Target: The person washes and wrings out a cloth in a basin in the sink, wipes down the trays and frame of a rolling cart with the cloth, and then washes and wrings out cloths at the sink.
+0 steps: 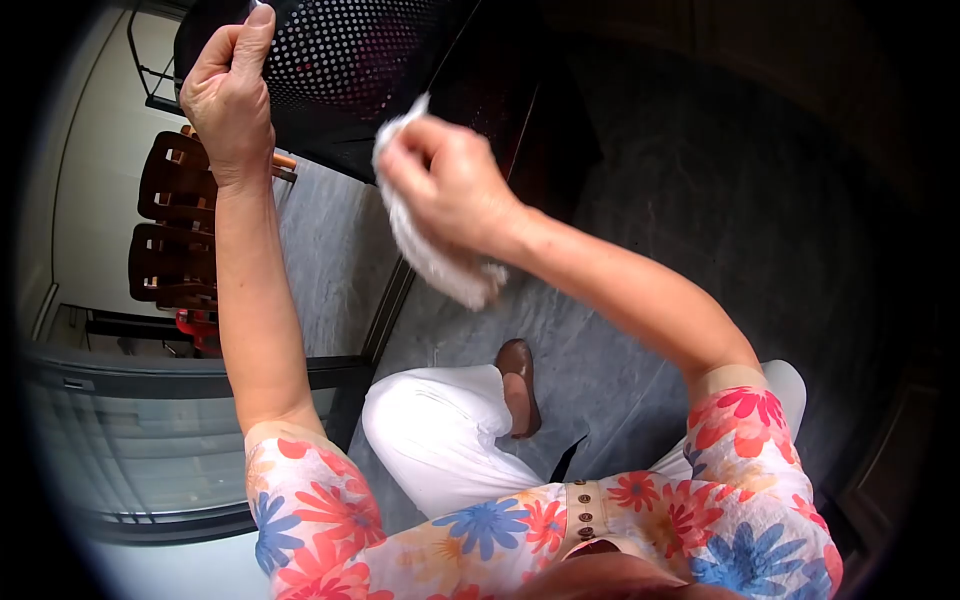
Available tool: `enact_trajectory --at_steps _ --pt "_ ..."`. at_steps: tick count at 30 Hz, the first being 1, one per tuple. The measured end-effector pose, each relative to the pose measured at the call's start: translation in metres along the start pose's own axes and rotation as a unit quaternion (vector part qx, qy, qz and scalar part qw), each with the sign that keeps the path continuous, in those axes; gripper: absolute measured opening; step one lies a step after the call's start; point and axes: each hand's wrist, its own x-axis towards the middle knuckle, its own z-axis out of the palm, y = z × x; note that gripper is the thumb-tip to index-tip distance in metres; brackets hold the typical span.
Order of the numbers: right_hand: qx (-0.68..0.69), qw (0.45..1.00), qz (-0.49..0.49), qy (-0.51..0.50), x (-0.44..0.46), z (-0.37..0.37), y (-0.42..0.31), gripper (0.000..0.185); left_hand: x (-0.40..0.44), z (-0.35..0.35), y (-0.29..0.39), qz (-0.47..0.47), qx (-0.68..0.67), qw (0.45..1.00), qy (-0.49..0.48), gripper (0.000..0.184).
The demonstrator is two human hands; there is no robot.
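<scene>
A crumpled white cloth [430, 265] hangs from my right hand [450, 185], whose fingers are closed round it; its lower end is smeared by motion. Up at the top left, my left hand [230, 95] is closed with the thumb on top, at the edge of a dark, glossy object with a panel of round holes [335, 50]. What the left fingers grip is mostly hidden, though a small white bit shows at the thumb tip. The cloth is just below the perforated panel, and I cannot tell whether they touch.
Brown wooden chairs [175, 220] stand on the left beyond a dark frame [385, 315]. A glass-panelled sliding door [160, 450] is at lower left. Below me is a grey tiled floor [640, 260], with my white-trousered knee [430, 430] and brown shoe [517, 365].
</scene>
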Motion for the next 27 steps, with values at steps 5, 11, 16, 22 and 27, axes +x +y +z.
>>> enact_trajectory --at_steps 5,11,16,22,27 --pt "0.099 0.991 0.048 0.079 0.038 -0.041 0.013 0.018 -0.001 -0.005 -0.004 -0.007 -0.001 1.0 -0.023 0.011" --pt "0.004 0.971 0.085 0.222 0.129 -0.066 0.039 0.029 -0.002 -0.001 -0.005 -0.002 -0.003 0.999 -0.032 0.011" --pt "0.038 0.995 -0.03 0.088 0.043 -0.019 0.02 0.015 -0.003 -0.009 -0.011 -0.012 -0.001 1.0 -0.027 0.012" --pt "0.304 0.895 0.306 -0.108 -0.035 -0.076 0.01 0.019 -0.009 -0.006 0.003 0.023 0.128 0.991 -0.025 0.014" --pt "0.334 0.842 0.423 -0.033 -0.078 -0.163 0.003 0.022 -0.079 0.01 0.091 0.094 0.108 0.989 -0.03 0.026"
